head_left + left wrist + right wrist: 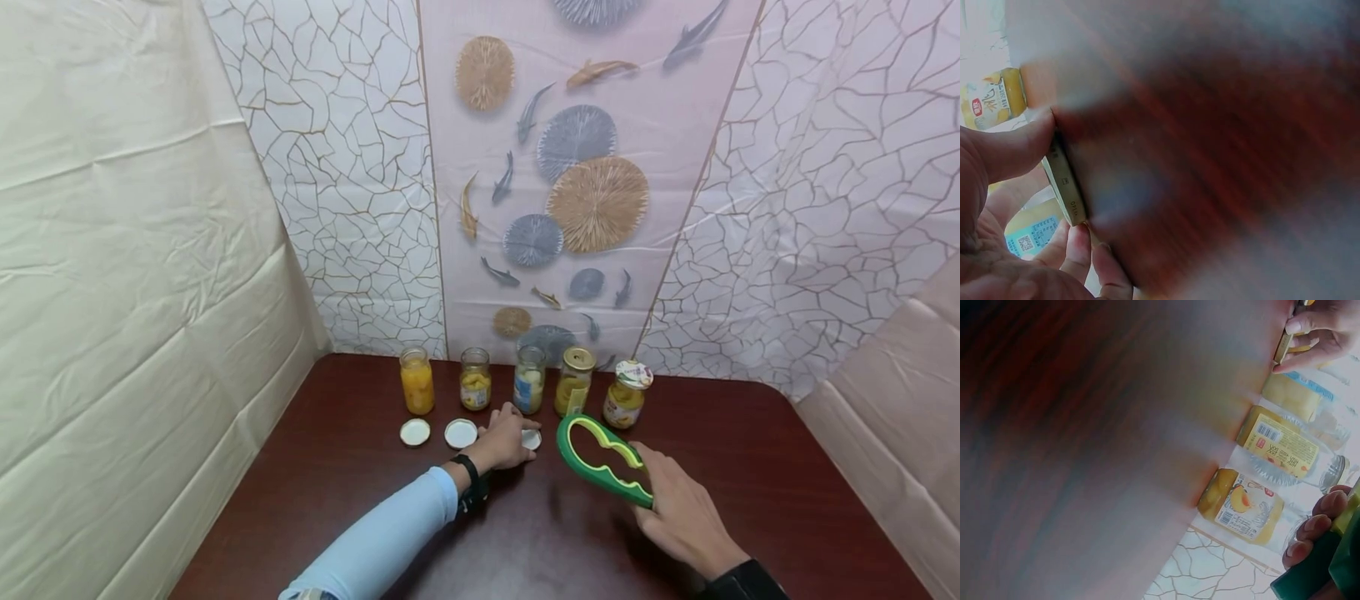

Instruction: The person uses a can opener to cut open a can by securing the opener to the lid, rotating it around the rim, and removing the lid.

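My left hand [504, 440] pinches a jar lid [1065, 181] by its rim, thumb on one side and fingertips on the other, at the tabletop. This lid is in front of an uncapped jar with a blue label [528, 392]. In my right hand [684, 510] is a green jar opener [600, 477] with a wavy yellow-green inner edge, gripped by its handle above the table. Near it stand a gold-capped jar [573, 385] and a jar with a white patterned lid [624, 402]. The opener's loop touches no jar.
Farther left stand two uncapped jars, one of orange fruit [417, 387] and one of yellow fruit [475, 388]. A white lid [415, 432] and another lid [461, 433] lie before them on the dark red table [337, 483]. Patterned cloth hangs behind the jars.
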A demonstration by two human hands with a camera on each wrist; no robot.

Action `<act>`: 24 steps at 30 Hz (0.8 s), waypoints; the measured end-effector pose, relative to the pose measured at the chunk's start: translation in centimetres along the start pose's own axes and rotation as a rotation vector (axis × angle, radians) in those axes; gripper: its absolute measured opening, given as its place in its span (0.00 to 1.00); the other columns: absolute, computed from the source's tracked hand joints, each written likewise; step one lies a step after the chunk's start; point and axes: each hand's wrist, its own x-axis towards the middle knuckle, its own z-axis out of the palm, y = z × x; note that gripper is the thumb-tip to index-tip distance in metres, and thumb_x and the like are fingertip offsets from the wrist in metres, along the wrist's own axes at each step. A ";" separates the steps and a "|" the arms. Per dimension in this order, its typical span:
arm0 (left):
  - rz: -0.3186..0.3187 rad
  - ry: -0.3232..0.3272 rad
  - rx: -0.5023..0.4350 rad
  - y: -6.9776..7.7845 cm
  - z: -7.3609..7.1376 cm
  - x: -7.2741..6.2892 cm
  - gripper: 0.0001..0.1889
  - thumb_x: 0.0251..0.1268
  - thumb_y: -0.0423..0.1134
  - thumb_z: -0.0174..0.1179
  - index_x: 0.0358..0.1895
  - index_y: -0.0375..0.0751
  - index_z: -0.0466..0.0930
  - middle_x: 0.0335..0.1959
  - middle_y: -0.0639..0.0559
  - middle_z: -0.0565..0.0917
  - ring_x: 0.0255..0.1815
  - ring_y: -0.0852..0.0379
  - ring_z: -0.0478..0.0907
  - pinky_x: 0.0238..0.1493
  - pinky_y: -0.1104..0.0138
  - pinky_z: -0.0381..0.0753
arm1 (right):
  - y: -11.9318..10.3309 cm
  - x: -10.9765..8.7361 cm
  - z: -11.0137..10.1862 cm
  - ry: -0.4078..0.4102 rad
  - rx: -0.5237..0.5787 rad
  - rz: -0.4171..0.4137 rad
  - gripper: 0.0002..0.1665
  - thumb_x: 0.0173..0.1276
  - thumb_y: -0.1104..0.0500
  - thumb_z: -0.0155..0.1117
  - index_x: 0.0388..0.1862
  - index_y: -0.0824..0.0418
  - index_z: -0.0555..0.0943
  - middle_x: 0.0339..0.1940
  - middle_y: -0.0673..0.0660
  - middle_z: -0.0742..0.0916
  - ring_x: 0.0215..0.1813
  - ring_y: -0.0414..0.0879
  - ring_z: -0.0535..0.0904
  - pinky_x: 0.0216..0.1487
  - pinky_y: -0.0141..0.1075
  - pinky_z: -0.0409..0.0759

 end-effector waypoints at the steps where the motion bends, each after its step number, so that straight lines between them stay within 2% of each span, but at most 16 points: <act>1: -0.002 0.001 0.000 0.0 0.0 0.1 0.26 0.72 0.46 0.72 0.71 0.61 0.83 0.71 0.43 0.71 0.67 0.43 0.68 0.64 0.38 0.73 | 0.0 0.0 0.0 0.000 0.000 0.001 0.46 0.58 0.61 0.73 0.77 0.57 0.71 0.60 0.60 0.86 0.56 0.54 0.83 0.42 0.48 0.81; 6: -0.005 0.006 0.020 0.1 0.1 0.5 0.26 0.71 0.47 0.73 0.71 0.62 0.83 0.72 0.43 0.71 0.68 0.42 0.68 0.65 0.37 0.73 | -0.1 0.0 0.0 0.006 -0.006 0.001 0.46 0.57 0.61 0.72 0.77 0.57 0.71 0.58 0.59 0.86 0.54 0.52 0.82 0.41 0.46 0.80; 12: -0.004 -0.006 0.016 0.0 0.1 0.4 0.25 0.71 0.47 0.72 0.70 0.59 0.83 0.71 0.43 0.71 0.68 0.41 0.68 0.63 0.37 0.73 | 0.0 -0.1 0.1 0.008 -0.009 0.000 0.46 0.55 0.60 0.73 0.76 0.57 0.72 0.59 0.59 0.87 0.56 0.54 0.83 0.44 0.50 0.82; 15: -0.008 -0.014 0.007 0.0 0.2 0.4 0.25 0.72 0.47 0.72 0.70 0.58 0.82 0.71 0.43 0.71 0.69 0.41 0.67 0.65 0.37 0.72 | 0.1 -0.2 -0.1 0.013 -0.008 0.002 0.46 0.55 0.61 0.74 0.76 0.57 0.72 0.60 0.60 0.87 0.58 0.56 0.83 0.45 0.52 0.83; 19: -0.009 -0.007 -0.002 0.1 0.3 0.4 0.25 0.72 0.47 0.72 0.70 0.56 0.81 0.72 0.43 0.70 0.71 0.40 0.67 0.66 0.36 0.72 | 0.2 -0.5 -0.2 0.029 0.000 0.000 0.46 0.56 0.61 0.74 0.76 0.59 0.72 0.63 0.63 0.86 0.64 0.63 0.82 0.53 0.60 0.85; 24: -0.014 0.003 0.010 0.4 -0.1 -0.3 0.32 0.68 0.47 0.75 0.73 0.53 0.77 0.73 0.42 0.69 0.71 0.40 0.67 0.63 0.37 0.76 | 0.2 -0.7 -0.2 0.015 0.015 0.003 0.46 0.56 0.61 0.74 0.76 0.60 0.72 0.65 0.65 0.86 0.68 0.66 0.81 0.58 0.65 0.84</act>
